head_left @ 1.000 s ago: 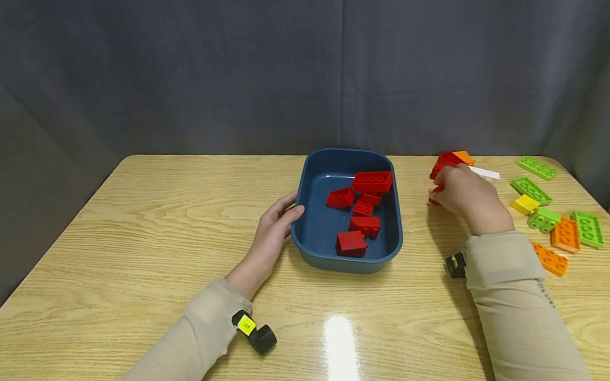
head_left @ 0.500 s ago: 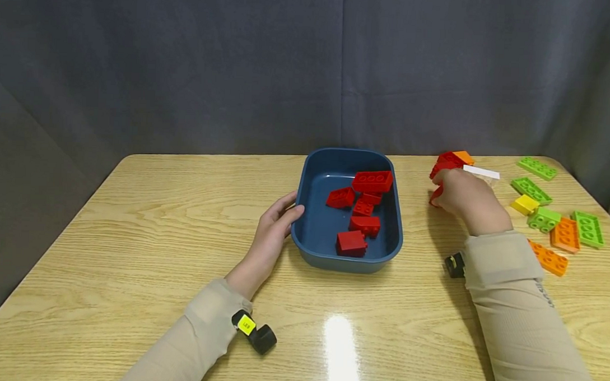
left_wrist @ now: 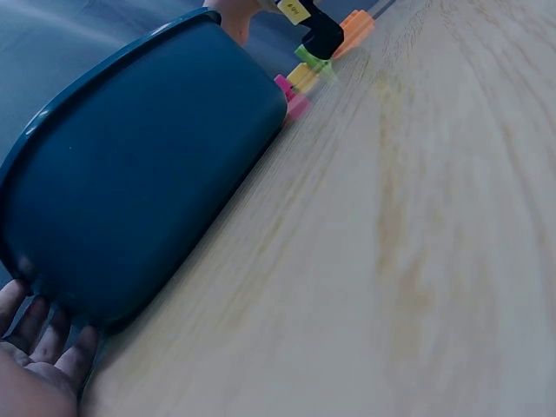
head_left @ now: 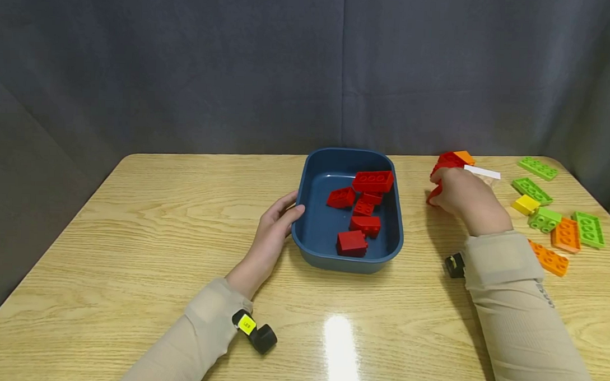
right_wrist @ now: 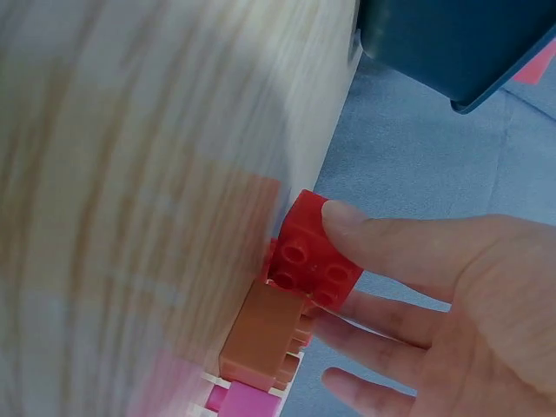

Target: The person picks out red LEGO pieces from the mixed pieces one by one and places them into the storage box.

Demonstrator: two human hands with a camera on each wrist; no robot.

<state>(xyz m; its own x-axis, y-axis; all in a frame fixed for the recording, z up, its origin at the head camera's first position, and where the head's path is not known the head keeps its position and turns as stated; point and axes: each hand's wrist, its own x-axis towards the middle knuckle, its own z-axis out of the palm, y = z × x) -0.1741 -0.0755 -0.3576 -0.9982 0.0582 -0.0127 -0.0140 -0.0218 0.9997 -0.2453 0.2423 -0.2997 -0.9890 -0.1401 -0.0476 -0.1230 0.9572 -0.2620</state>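
Observation:
A dark blue plastic box (head_left: 343, 264) stands mid-table with several red toy bricks (head_left: 352, 244) inside. My left hand (head_left: 272, 228) rests against its left side, the thumb by the rim. In the left wrist view, the fingers of that left hand (left_wrist: 48, 352) touch the outer wall of the box (left_wrist: 139, 165). To the right of the box, my right hand (head_left: 468, 197) pinches a red brick (right_wrist: 304, 252) between thumb and fingers, low over the table. Most of this brick (head_left: 433, 196) is hidden by the hand in the head view. More red bricks (head_left: 448, 158) lie just behind it.
An orange brick (head_left: 465, 157) and a white piece (head_left: 482, 173) lie beside the right hand. Farther right are green plates (head_left: 538, 168), a yellow brick (head_left: 526, 205), a green brick (head_left: 544, 219) and orange plates (head_left: 566, 235). A dark curtain (head_left: 238, 70) hangs behind the table.
The right hand has drawn back slightly, with the red brick in its fingers tilting and shifting a little. The left hand and the box stay put.

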